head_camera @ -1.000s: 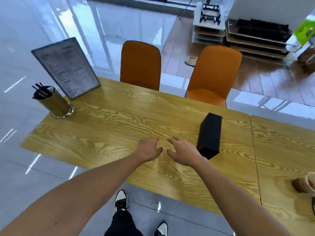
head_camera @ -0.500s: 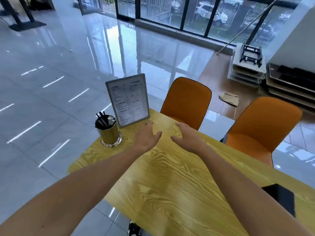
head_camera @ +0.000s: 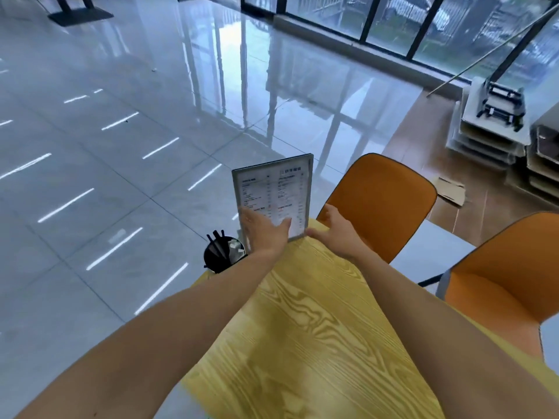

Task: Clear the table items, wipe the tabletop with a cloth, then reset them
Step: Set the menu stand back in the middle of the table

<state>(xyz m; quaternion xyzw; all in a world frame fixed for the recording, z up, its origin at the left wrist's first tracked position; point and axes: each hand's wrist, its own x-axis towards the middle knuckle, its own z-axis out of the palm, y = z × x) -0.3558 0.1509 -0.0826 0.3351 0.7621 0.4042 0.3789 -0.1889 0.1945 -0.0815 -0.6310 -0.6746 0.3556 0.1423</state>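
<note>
i am at the clearing step. my left hand (head_camera: 264, 234) and right hand (head_camera: 335, 234) lie open against the menu stand (head_camera: 272, 189) at the table (head_camera: 302, 328) corner, not closed yet. next i squeeze and lift it straight up.

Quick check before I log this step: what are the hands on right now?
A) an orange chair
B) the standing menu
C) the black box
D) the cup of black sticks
B: the left hand and right hand flank the upright menu stand at its lower edges; the cup sits untouched beside it.
</note>
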